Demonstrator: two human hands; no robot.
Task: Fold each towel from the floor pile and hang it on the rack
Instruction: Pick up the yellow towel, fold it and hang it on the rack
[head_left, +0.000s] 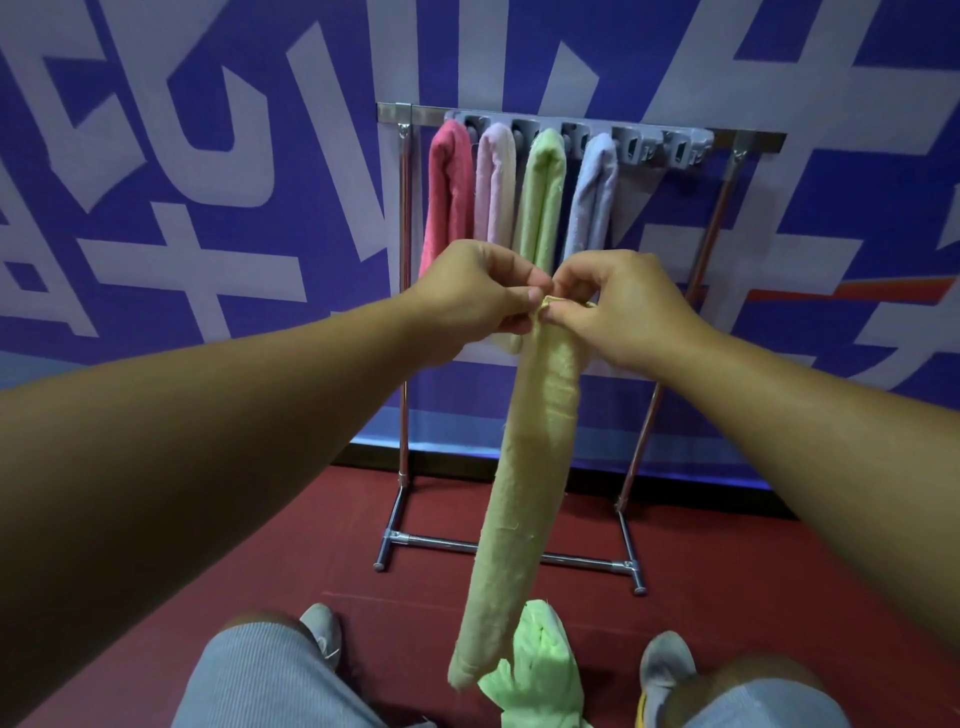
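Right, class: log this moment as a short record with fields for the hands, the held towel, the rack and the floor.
left hand: pinching the top of the held towel
right hand: pinching the same top edge
held towel: pale yellow-green, hanging down as a long narrow strip
rack: four towels hung, pink, pale pink, green, lilac; clips at the right end empty
floor towel: bright green, crumpled between the feet

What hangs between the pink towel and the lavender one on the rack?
Head view: two folded towels, a pale pink towel beside the pink towel, then a light green towel next to the lavender towel.
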